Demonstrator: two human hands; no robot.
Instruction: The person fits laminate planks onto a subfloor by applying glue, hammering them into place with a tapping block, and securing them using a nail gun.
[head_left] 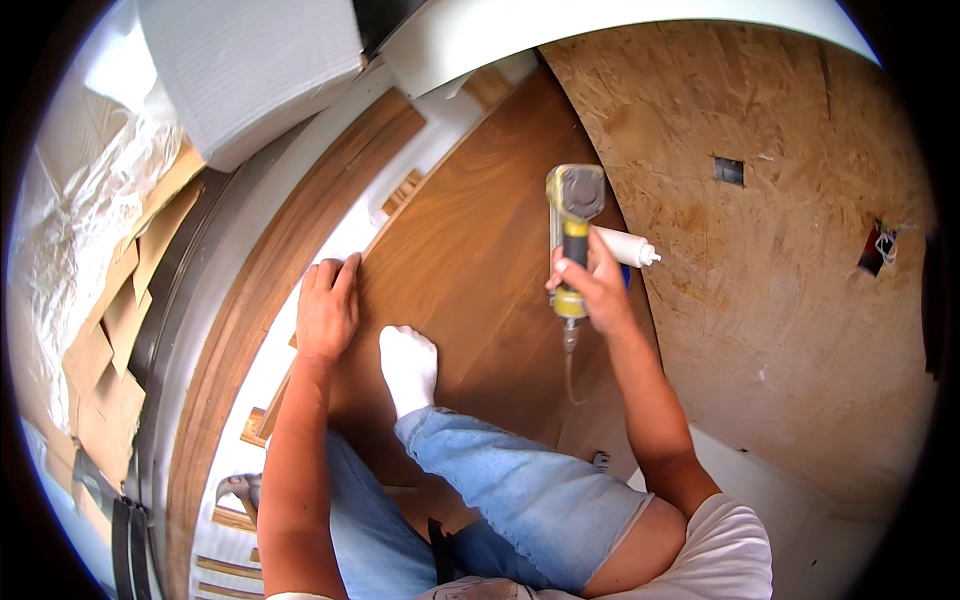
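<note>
My right hand (pixel 590 285) grips the black-and-yellow handle of a pneumatic nail gun (pixel 572 225), held upright over dark brown wooden floor boards (pixel 480 250); a hose runs down from its base. My left hand (pixel 327 305) lies flat, fingers apart, pressing the left edge of the boards. My foot in a white sock (pixel 408 365) rests on the boards between both hands, with my jeans-clad knee below it.
A white caulk tube (pixel 625 247) lies behind the nail gun. Bare chipboard subfloor (pixel 780 280) spreads to the right. A loose plank (pixel 270 290), wood offcuts (pixel 255 425), cardboard pieces (pixel 120 320) and plastic sheeting (pixel 90 200) lie left. A hammer (pixel 240 490) sits at lower left.
</note>
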